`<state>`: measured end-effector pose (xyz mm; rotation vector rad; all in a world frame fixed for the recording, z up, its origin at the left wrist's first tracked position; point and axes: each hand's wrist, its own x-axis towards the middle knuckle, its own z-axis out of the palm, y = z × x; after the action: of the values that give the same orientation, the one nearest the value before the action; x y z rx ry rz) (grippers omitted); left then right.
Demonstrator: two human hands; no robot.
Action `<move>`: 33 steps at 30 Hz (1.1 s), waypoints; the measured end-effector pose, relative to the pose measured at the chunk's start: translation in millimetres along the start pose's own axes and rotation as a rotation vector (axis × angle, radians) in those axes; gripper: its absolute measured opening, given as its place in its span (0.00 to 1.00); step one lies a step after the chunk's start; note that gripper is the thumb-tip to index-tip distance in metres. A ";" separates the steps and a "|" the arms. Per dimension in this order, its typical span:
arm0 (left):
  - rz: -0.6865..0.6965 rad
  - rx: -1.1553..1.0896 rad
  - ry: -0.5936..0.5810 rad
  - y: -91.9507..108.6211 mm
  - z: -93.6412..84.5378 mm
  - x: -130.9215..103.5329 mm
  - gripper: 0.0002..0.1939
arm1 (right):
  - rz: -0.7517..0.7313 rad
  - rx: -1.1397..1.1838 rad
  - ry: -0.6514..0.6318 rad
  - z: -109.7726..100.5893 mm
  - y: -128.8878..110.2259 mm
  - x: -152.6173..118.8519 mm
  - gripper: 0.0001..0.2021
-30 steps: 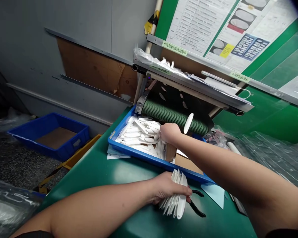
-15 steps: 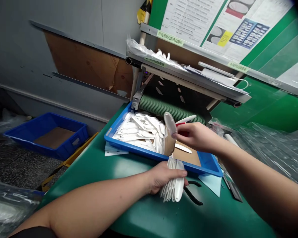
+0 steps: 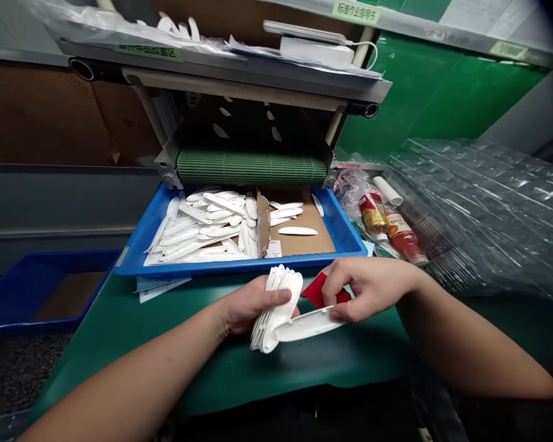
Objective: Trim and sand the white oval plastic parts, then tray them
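Note:
My left hand [image 3: 253, 304] is closed round a fanned stack of long white plastic pieces [image 3: 281, 285], thumb across the top one. Pinched in my right hand [image 3: 362, 288] is a single white plastic piece [image 3: 304, 326], its ribbed inner side showing and its far end against the lower part of the stack. A flat red piece [image 3: 314, 291], perhaps card or cloth, also sits in the fingers of that hand. Both hands are over the green table [image 3: 212, 374], in front of a blue tray [image 3: 203, 267]. Loose white pieces [image 3: 203, 230] fill the tray's left side.
A cardboard divider [image 3: 263, 227] splits the tray; several white pieces lie on its right side. A green conveyor belt [image 3: 253, 167] ends above it, under a metal shelf [image 3: 258, 77]. Bottles [image 3: 403, 236] and stacked clear plastic trays [image 3: 479, 202] stand right; a blue bin [image 3: 96, 264] sits low left.
My right hand has come from above the tray down beside the stack, bringing one white piece and the red piece. The view has swung right; the black-handled tool under my left hand no longer shows.

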<state>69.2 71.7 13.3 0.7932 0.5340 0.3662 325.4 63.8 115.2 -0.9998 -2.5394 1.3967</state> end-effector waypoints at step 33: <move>0.013 0.568 0.248 1.6 18.5 -2.4 0.22 | 0.144 0.350 0.718 63.9 48.7 27.5 0.25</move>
<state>77.8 61.0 25.9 1.3082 0.8850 0.3292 305.5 51.1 33.6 -1.3225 -1.6780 1.1616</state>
